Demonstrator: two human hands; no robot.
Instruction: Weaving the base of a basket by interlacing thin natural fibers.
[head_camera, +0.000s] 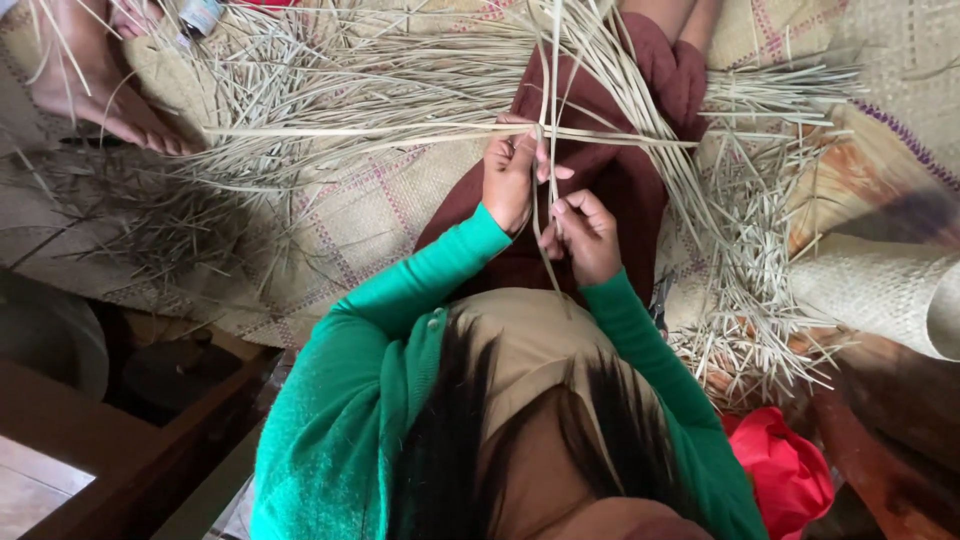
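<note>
Left hand (510, 180), right hand (585, 235) both pinch pale straw strips (545, 90) between them.

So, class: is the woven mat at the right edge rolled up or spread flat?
Rolled up: the woven mat curves into a tube, its open end showing at the right edge.
</note>
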